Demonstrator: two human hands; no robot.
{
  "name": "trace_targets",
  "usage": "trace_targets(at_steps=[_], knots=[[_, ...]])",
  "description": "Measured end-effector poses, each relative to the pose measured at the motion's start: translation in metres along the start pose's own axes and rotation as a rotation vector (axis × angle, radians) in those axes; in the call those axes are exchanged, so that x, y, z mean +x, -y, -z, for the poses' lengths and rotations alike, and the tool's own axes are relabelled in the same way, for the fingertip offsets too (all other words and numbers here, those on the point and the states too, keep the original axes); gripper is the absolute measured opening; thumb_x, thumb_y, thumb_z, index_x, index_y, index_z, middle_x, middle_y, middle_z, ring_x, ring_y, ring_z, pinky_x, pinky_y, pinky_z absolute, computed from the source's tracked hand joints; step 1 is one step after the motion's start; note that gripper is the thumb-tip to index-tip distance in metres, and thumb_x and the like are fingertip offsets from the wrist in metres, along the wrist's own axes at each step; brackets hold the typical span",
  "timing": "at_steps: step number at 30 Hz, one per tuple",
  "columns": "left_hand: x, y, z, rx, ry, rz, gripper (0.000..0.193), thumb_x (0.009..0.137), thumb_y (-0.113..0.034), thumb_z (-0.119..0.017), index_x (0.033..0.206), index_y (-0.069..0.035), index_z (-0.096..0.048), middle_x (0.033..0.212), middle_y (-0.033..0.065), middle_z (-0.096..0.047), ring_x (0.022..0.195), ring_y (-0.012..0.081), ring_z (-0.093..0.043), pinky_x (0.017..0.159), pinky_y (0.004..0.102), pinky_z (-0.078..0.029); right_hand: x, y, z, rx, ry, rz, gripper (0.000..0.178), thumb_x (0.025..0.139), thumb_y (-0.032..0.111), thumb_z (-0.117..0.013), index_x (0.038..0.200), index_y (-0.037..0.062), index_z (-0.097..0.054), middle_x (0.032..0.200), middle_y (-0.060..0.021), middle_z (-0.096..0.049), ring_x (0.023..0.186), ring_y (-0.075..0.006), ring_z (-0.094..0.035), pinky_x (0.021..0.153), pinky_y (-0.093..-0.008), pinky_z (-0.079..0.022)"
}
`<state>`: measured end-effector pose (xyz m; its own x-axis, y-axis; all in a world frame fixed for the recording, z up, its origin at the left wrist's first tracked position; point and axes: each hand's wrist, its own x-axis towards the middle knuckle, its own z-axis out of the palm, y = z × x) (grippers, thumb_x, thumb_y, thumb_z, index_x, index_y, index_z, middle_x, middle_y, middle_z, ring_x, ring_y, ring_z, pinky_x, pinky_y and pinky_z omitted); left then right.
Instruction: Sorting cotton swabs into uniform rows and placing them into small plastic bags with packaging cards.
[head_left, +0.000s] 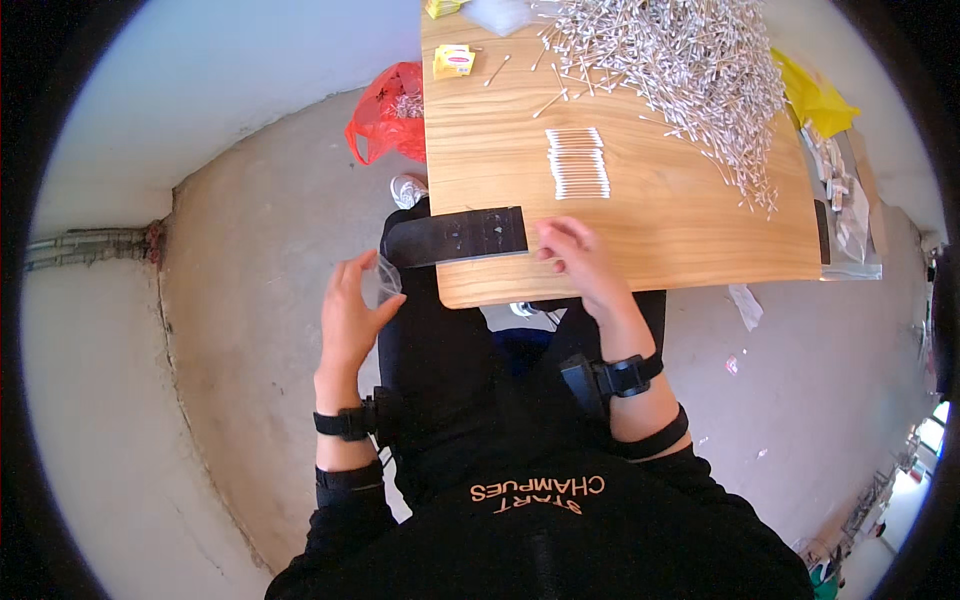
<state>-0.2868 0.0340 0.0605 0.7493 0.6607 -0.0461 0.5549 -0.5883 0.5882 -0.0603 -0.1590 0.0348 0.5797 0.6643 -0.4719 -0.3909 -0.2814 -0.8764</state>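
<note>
My left hand (348,310) is beside the table's left edge, its fingers and thumb closed around a small clear plastic piece (385,280), likely a bag or cup. A dark flat board (455,237) juts out past the near left corner of the wooden table (700,250). Just off the board's right end hovers my right hand (580,262), its fingers loosely curled and apart, with nothing visible in them. Beyond it, a neat stack of cotton swabs (578,165) lies in parallel on the tabletop. A large loose heap of cotton swabs (680,80) covers the far right.
Small yellow packets (454,61) and clear plastic film (498,14) lie at the far left of the table. A red plastic bag (385,115) hangs by its left side. Along the right edge are a yellow bag (815,95) and clear packaging (852,225). Scraps litter the floor.
</note>
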Motion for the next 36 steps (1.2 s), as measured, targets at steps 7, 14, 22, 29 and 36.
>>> trace_targets(at_steps=[7,14,22,29,36], knots=[[0.022,0.029,-0.008,0.206,0.071,0.038,0.065,0.065,-0.012,-0.078,0.125,-0.006,-0.053,0.117,0.0136,-0.058,0.113,0.0328,-0.053,0.096,0.0401,-0.044,-0.001,-0.017,0.038,0.116,-0.104,-0.009,0.027,0.092,0.027,-0.059,0.109,0.0056,-0.06,0.087,-0.0012,-0.063,0.08,-0.0107,-0.061,0.068,-0.0237,-0.044],[0.042,0.006,-0.005,0.226,0.122,-0.076,0.067,0.063,-0.012,-0.079,0.124,-0.007,-0.053,0.118,0.014,-0.057,0.113,0.0345,-0.053,0.096,0.0409,-0.044,0.004,-0.022,0.044,0.142,-0.112,0.007,0.023,0.095,0.023,-0.055,0.109,0.0044,-0.058,0.085,-0.0031,-0.063,0.076,-0.0117,-0.063,0.064,-0.0232,-0.047],[0.063,-0.009,-0.001,0.275,0.26,-0.247,0.066,0.061,-0.011,-0.079,0.122,-0.007,-0.054,0.113,0.0147,-0.057,0.11,0.0356,-0.053,0.095,0.0409,-0.043,0.006,-0.022,0.048,0.115,-0.025,0.014,0.023,0.096,0.021,-0.054,0.11,0.0026,-0.057,0.083,-0.0046,-0.063,0.075,-0.0128,-0.064,0.064,-0.0238,-0.051],[0.065,-0.016,0.0,0.197,0.275,-0.269,0.068,0.06,-0.011,-0.08,0.123,-0.006,-0.054,0.112,0.0165,-0.057,0.109,0.035,-0.053,0.094,0.0404,-0.044,0.004,-0.02,0.045,0.138,0.002,0.024,0.023,0.097,0.021,-0.053,0.11,0.0025,-0.056,0.084,-0.0059,-0.064,0.076,-0.0137,-0.065,0.065,-0.0248,-0.052],[0.066,-0.034,0.007,0.339,0.286,-0.217,0.067,0.059,-0.011,-0.08,0.12,-0.005,-0.054,0.111,0.0149,-0.056,0.111,0.0344,-0.052,0.102,0.0445,-0.038,0.002,-0.02,0.049,0.177,0.031,0.021,0.023,0.097,0.02,-0.054,0.112,0.0025,-0.057,0.085,-0.0043,-0.062,0.077,-0.0117,-0.062,0.067,-0.0245,-0.051]])
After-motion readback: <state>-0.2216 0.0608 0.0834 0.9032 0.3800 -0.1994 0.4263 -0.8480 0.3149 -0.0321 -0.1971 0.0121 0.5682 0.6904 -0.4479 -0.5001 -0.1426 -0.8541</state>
